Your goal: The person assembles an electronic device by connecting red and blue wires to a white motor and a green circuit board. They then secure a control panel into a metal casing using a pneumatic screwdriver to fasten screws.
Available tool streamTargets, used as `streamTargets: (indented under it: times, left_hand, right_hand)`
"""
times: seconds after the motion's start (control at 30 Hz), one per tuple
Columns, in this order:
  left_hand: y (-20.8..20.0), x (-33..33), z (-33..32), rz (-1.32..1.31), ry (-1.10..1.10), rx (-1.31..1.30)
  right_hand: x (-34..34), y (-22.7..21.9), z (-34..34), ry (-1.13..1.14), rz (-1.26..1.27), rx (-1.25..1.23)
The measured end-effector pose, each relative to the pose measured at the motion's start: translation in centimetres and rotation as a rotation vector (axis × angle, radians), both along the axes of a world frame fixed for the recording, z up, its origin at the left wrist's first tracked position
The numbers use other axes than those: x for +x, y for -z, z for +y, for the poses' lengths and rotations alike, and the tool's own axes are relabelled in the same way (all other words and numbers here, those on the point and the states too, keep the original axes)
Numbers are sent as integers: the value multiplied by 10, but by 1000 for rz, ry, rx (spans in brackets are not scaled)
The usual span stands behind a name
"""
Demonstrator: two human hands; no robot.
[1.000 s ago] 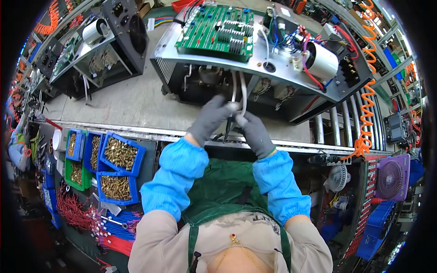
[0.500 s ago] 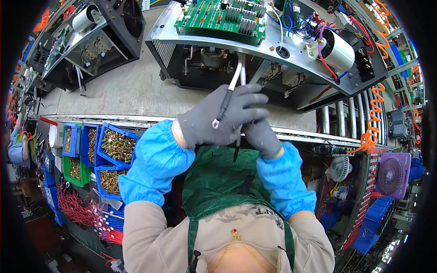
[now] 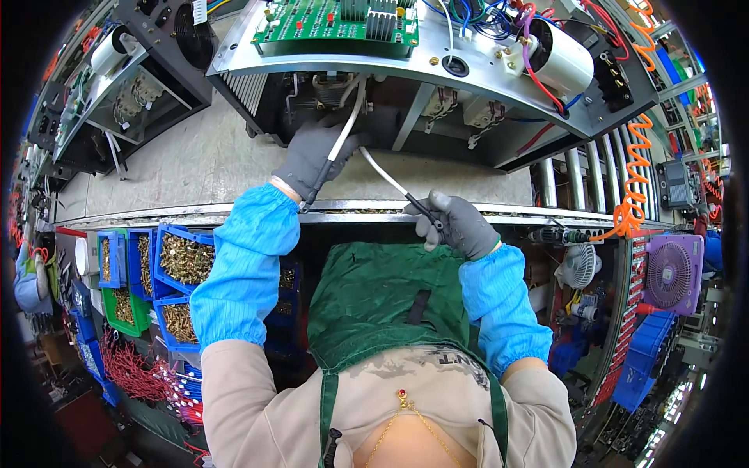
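Note:
Two white cables with black-sleeved ends come from the open front of a metal chassis (image 3: 328, 66). My left hand (image 3: 308, 156), in a grey glove, is at that opening, its fingers partly hidden in shadow and closed on the cables. One white cable (image 3: 349, 125) runs down across this hand, its metal lug hanging by the wrist. The other white cable (image 3: 386, 178) stretches from my left fingers to my right hand (image 3: 466, 226), also gloved. There the thumb and fingers pinch its black sleeve. A green circuit board (image 3: 335, 35) sits on top of the chassis.
A second chassis (image 3: 133, 101) stands at the left. Blue bins (image 3: 186, 257) and a green bin (image 3: 125, 310) of small brass-coloured parts are below it. Metal rollers (image 3: 597, 187), a coiled orange hose (image 3: 638, 156) and a purple fan (image 3: 672, 273) are at the right.
My hands, formerly together before the chassis, have moved apart. The left went up and left to the opening; the right went down and right, drawing one cable out sideways.

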State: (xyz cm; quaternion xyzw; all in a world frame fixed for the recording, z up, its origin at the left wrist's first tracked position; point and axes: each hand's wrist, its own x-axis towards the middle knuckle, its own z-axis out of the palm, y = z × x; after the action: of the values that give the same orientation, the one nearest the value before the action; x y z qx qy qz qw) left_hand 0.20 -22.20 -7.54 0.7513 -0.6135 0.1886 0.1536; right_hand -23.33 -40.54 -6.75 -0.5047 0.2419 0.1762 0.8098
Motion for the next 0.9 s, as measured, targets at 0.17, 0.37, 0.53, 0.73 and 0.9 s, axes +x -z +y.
streamTargets:
  times: [0.17,0.37,0.53,0.73,0.9]
  left_hand:
    - [-17,-26,-16,546,-421,161]
    - [-8,-36,-2,424,27,204]
    - [-11,-2,15,136,-417,357]
    - [11,3,-8,228,-303,-91]
    - [34,2,-38,353,-174,-97]
  right_hand:
    - [14,16,4,-148,-310,-1085]
    - [53,15,5,-108,-688,-1326]
    - [76,37,-23,44,-281,-1388]
    - [99,44,-23,130,-594,-1549]
    - [109,35,-27,-61,-569,-1767]
